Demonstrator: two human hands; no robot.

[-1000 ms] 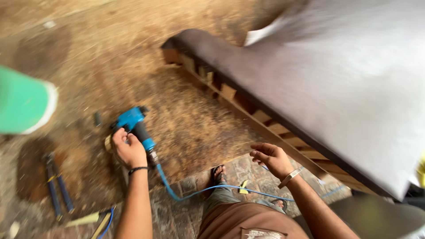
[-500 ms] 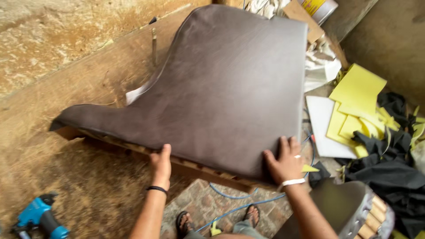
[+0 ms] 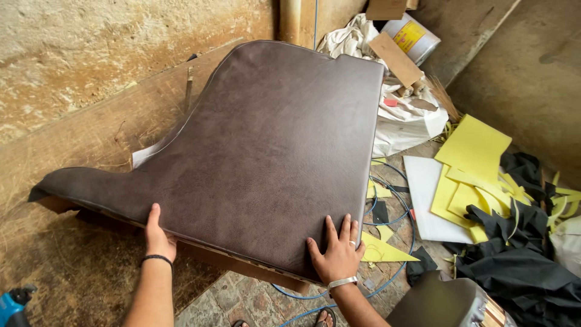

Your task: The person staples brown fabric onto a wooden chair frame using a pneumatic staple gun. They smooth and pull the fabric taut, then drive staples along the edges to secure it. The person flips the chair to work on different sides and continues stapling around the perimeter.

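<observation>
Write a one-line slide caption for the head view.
Left hand and right hand press flat on the near edge of a brown leather-covered upholstered panel, yellow foam offcuts lying beside it.

Left hand (image 3: 158, 238), right hand (image 3: 336, 255) flat on brown upholstered panel (image 3: 266, 151).

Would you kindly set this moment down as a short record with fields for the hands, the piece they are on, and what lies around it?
left hand: palm down on the near edge of the brown upholstered panel, black wristband on
right hand: fingers spread flat on the panel's near right corner, ring and metal bracelet on
panel: dark brown leather-like cover, curved outline, lying on a wooden board
right of panel: yellow foam offcuts, black fabric scraps, blue hose
far side: white cloth, tin can
lower left corner: blue power tool
</observation>
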